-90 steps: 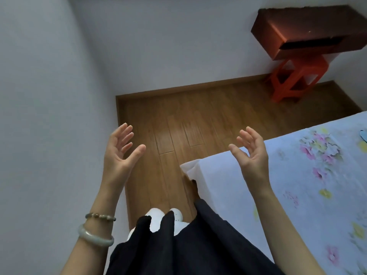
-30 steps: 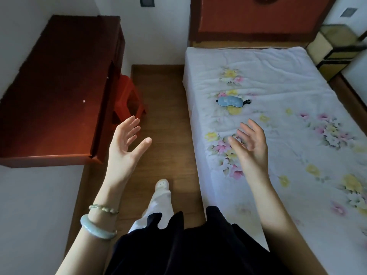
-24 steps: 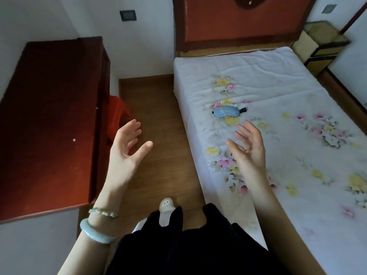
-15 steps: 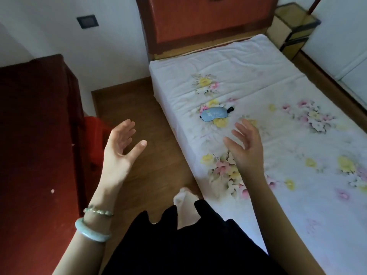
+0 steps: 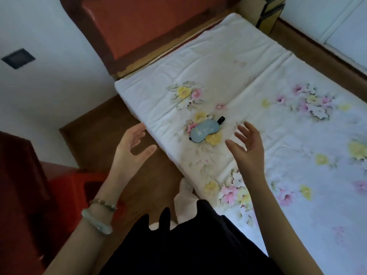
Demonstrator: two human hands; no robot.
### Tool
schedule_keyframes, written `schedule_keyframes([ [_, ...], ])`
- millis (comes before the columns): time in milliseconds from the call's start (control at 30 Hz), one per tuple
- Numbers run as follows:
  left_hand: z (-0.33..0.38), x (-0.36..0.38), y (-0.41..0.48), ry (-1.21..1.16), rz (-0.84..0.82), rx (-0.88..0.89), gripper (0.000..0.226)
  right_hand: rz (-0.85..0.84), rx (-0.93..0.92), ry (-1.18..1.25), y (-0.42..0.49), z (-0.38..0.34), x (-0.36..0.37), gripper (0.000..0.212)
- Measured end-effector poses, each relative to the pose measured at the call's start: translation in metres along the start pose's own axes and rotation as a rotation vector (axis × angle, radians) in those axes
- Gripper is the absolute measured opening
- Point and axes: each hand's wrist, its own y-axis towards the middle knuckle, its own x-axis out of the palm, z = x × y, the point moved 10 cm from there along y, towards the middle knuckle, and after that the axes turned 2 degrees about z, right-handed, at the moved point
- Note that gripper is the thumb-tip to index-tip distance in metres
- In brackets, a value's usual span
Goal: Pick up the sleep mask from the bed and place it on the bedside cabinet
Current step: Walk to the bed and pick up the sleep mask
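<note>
- Head view: sleep mask (image 5: pixel 205 130), light blue with a dark strap end poking out at its far right, lies flat on the bed (image 5: pixel 297 155) near the bed's left edge, on top of a yellow and pink flower print.
- Right hand (image 5: pixel 249 149) raised over the bed, fingers spread and loose, palm facing left, holding nothing; it is just right of the mask and slightly nearer, not touching it.
- Left hand (image 5: pixel 132 150) raised over the wooden floor (image 5: pixel 95 126), left of the bed edge, fingers spread and relaxed, empty; apart from the mask.
- Left wrist carries a pale green bangle (image 5: pixel 96 222) and a beaded bracelet (image 5: pixel 103 203).
- Bedside cabinet (image 5: pixel 266 15) stands at the far right corner by the head of the bed, partly cut by the frame top; well apart from the mask.
- Red-brown headboard (image 5: pixel 139 22) at the far end of the bed.
- Dark red furniture (image 5: pixel 17 185) at the near left; its shape is hard to tell.
- Dark clothing (image 5: pixel 188 245) fills the near bottom centre, with a white-socked foot (image 5: pixel 184 199) on the floor beside the bed.
</note>
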Motion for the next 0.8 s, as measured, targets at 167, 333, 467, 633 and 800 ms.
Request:
schedule_keyframes([
  [167,0.0,0.024,0.084,0.034,-0.12,0.007,0.06,0.019,0.027,-0.033,0.054,-0.004,0.019,0.062],
  [333,-0.007,0.048,0.142,0.04,-0.208,-0.036,0.057,0.1,0.076,-0.046,0.087,0.006,0.018,0.062],
  [467,-0.01,0.083,0.178,0.079,-0.352,-0.02,0.059,0.147,0.12,-0.084,0.105,0.027,0.02,0.06],
  [633,-0.029,0.131,0.214,0.201,-0.599,0.049,0.063,0.209,0.165,-0.174,0.122,0.062,0.032,0.062],
  [800,-0.079,0.185,0.25,0.353,-0.853,0.158,0.066,0.259,0.23,-0.269,0.132,0.12,0.064,0.062],
])
